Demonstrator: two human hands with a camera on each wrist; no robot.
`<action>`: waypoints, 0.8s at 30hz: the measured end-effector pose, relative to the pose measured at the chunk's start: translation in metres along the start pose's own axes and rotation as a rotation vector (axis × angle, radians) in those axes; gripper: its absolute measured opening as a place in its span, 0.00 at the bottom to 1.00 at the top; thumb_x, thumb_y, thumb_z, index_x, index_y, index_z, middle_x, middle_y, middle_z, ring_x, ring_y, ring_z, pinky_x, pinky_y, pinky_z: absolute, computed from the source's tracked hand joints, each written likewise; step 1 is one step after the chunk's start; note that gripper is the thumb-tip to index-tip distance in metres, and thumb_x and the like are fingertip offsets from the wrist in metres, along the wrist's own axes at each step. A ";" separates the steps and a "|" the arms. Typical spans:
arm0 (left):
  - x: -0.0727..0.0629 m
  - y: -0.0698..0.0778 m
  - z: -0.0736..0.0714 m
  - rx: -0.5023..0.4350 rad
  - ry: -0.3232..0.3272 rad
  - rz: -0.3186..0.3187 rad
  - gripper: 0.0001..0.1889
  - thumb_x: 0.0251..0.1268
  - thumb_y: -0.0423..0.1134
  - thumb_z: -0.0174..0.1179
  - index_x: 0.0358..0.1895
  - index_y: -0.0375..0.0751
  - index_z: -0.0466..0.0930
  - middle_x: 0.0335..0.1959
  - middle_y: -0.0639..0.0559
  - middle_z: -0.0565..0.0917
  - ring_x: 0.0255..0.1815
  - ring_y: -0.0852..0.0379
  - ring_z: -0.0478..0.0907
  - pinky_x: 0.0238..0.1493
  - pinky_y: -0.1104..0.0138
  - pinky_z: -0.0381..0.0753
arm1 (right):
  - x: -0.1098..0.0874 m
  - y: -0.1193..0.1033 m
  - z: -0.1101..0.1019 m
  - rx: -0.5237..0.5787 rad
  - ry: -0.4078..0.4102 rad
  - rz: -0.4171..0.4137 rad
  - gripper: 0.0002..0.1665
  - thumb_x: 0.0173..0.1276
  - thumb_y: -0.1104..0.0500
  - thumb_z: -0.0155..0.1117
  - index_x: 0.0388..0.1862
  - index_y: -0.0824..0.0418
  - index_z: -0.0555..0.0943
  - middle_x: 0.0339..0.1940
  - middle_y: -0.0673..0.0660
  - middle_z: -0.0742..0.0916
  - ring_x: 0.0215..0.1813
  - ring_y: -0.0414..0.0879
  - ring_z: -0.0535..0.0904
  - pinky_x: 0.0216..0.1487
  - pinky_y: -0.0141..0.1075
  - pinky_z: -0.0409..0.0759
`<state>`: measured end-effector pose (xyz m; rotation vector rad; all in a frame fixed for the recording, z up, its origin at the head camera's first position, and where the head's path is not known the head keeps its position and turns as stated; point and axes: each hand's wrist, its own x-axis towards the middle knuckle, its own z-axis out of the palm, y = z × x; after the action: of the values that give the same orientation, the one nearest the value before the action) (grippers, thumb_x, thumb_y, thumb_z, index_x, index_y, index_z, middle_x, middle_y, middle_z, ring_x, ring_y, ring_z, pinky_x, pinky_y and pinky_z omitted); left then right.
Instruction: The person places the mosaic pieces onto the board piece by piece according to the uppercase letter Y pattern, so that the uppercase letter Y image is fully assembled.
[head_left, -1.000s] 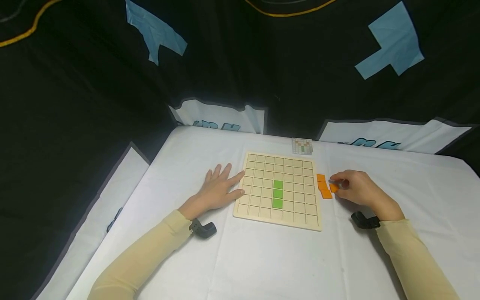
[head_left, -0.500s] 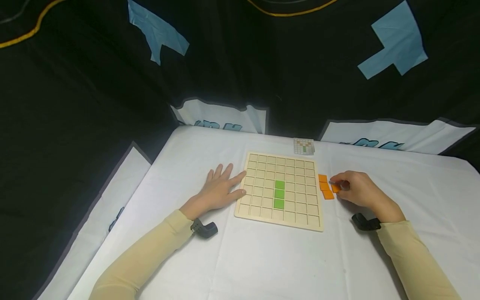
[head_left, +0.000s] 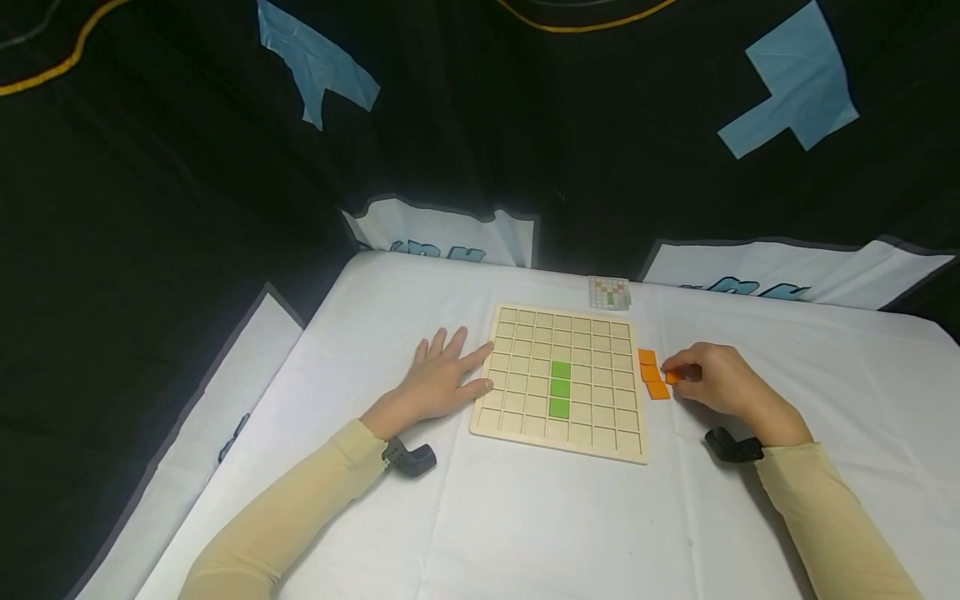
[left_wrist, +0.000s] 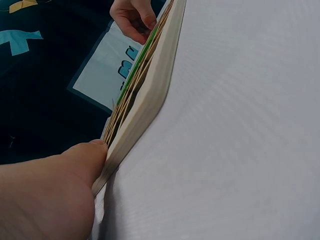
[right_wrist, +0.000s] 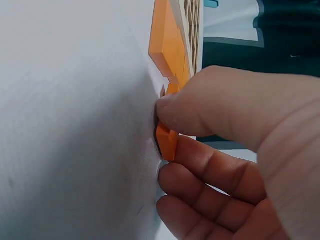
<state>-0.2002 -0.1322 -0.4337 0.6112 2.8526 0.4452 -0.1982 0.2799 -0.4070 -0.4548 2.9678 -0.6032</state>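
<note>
A light wooden grid board (head_left: 525, 427) lies on the white table, with three green square tiles (head_left: 560, 387) in a column of its cells. My left hand (head_left: 431, 382) is spread flat at the board's left side, thumb and index fingertips on its edge. Just right of the board my right hand (head_left: 716, 379) pinches an orange square tile (right_wrist: 167, 142) between thumb and fingers, close over the cloth. Three more orange tiles (head_left: 649, 374) lie in a short column between that hand and the board.
Behind the board lies a small card (head_left: 609, 293) printed with a grid pattern. A white cloth (head_left: 555, 525) covers the table, and a black curtain (head_left: 480, 108) hangs beyond its far edge. Each wrist carries a black camera band (head_left: 409, 458).
The orange tile in my right fingers has tilted a little and shows less of its face. My left hand stays in place on the board's edge; the head view shifts slightly.
</note>
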 end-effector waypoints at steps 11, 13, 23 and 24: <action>0.002 -0.001 0.002 -0.006 -0.004 -0.004 0.36 0.77 0.63 0.46 0.82 0.59 0.53 0.85 0.34 0.44 0.84 0.26 0.35 0.80 0.32 0.35 | -0.002 0.001 0.000 0.010 0.022 -0.020 0.15 0.55 0.69 0.74 0.44 0.68 0.89 0.35 0.60 0.87 0.35 0.48 0.74 0.36 0.33 0.74; 0.002 -0.001 0.002 -0.006 -0.004 -0.005 0.36 0.77 0.63 0.46 0.82 0.59 0.53 0.85 0.34 0.44 0.84 0.26 0.35 0.80 0.32 0.35 | -0.002 0.000 0.000 0.010 0.023 -0.018 0.15 0.55 0.69 0.73 0.44 0.68 0.89 0.36 0.61 0.87 0.35 0.48 0.75 0.36 0.34 0.74; 0.000 0.001 0.001 -0.006 0.006 -0.005 0.36 0.77 0.62 0.48 0.82 0.57 0.55 0.84 0.33 0.46 0.84 0.26 0.36 0.79 0.31 0.37 | 0.000 -0.001 -0.001 0.000 0.036 -0.026 0.16 0.56 0.69 0.72 0.45 0.68 0.89 0.37 0.61 0.88 0.36 0.48 0.76 0.40 0.38 0.79; 0.000 0.001 0.001 -0.006 0.011 -0.003 0.36 0.77 0.62 0.48 0.82 0.56 0.55 0.84 0.32 0.46 0.83 0.25 0.37 0.79 0.31 0.37 | 0.000 -0.001 -0.001 0.004 0.036 -0.027 0.16 0.56 0.69 0.72 0.45 0.68 0.89 0.37 0.61 0.88 0.36 0.48 0.76 0.40 0.37 0.79</action>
<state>-0.1994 -0.1312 -0.4341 0.6054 2.8612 0.4576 -0.1979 0.2796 -0.4054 -0.4895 2.9984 -0.6265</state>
